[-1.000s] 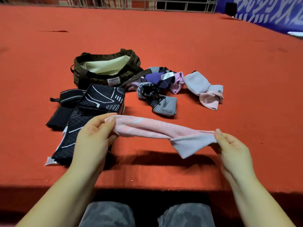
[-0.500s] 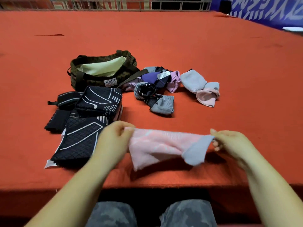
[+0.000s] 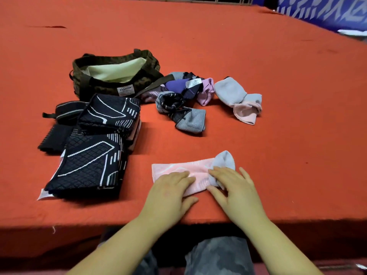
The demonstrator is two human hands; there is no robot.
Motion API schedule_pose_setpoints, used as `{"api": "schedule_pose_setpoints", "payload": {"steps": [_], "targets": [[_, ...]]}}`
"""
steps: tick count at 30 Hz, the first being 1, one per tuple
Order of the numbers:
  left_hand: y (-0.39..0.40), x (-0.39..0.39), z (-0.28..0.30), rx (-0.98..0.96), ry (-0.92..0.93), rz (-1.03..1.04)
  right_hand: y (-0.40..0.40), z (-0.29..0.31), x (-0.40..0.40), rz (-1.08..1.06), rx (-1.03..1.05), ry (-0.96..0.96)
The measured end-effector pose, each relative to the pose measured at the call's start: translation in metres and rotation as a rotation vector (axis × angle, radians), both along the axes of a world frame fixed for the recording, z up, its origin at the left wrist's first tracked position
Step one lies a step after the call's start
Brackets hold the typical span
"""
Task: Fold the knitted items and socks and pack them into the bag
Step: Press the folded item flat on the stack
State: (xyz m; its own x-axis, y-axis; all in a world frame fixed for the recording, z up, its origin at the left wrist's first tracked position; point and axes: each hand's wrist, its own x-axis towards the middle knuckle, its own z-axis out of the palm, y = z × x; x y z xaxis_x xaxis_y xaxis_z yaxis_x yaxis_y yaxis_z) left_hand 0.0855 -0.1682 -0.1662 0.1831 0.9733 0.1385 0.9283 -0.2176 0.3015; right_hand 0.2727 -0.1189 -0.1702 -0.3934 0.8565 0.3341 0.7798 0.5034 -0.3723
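**Both hands flat on one pink sock**

You have one pink sock (image 3: 186,171) with a grey toe lying flat on the red surface (image 3: 278,96), close to its near edge. Your left hand (image 3: 168,193) rests on the sock's left half and your right hand (image 3: 236,189) on its right half, over the grey toe; the fingers (image 3: 222,172) of both hands are straight and spread, pressing down, gripping nothing.

To the left lie two folded black knitted items (image 3: 95,149) with white line patterns, one overlapping the other, and beside them two smaller black pieces (image 3: 59,126). Behind them stands one open olive bag (image 3: 117,76) with a pale lining; its white label reads "FASHION". Right of the bag is a loose heap of socks (image 3: 184,96) in purple, lilac, grey and black, too tangled to count, and apart from it one grey-and-pink sock bundle (image 3: 238,100).
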Motion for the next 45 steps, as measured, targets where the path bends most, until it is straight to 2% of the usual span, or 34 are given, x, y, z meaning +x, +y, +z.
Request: {"api": "schedule_pose_setpoints", "payload": {"steps": [3,7,10,13,16,19,23,27,35,39,42,45], "targets": [[0.003,-0.005,-0.007,0.003,-0.103,0.021,0.004,-0.010,0.006,-0.108,-0.081,0.096],[0.005,-0.006,-0.004,0.000,-0.286,0.099,0.007,-0.016,-0.001,-0.128,0.000,0.056],[0.007,-0.005,0.003,-0.022,-0.354,0.140,0.006,-0.017,-0.006,-0.161,0.082,0.089],[0.006,-0.009,0.008,-0.058,-0.429,0.195,0.013,-0.010,-0.004,-0.218,0.145,0.190],[0.000,-0.021,0.013,-0.020,-0.458,0.289,0.025,0.008,0.009,-0.314,0.066,0.318],[-0.007,-0.025,0.016,0.002,-0.448,0.295,0.017,0.030,0.007,-0.169,0.121,0.394],[-0.006,-0.019,0.021,0.037,-0.508,0.292,-0.012,0.037,-0.021,0.106,0.133,0.216],[-0.003,-0.020,0.035,0.045,-0.582,0.259,-0.004,0.025,-0.015,0.124,0.197,0.080],[0.002,-0.024,0.052,0.042,-0.648,0.226,0.009,0.038,-0.005,0.108,0.087,0.069],[0.004,-0.028,0.057,0.059,-0.679,0.235,0.011,0.044,0.003,0.124,-0.036,0.297],[0.008,-0.033,0.060,0.079,-0.725,0.265,0.008,0.050,0.004,-0.002,-0.305,0.674],[0.010,-0.043,0.063,0.101,-0.803,0.326,0.015,0.061,0.012,-0.150,-0.444,1.064]]}}
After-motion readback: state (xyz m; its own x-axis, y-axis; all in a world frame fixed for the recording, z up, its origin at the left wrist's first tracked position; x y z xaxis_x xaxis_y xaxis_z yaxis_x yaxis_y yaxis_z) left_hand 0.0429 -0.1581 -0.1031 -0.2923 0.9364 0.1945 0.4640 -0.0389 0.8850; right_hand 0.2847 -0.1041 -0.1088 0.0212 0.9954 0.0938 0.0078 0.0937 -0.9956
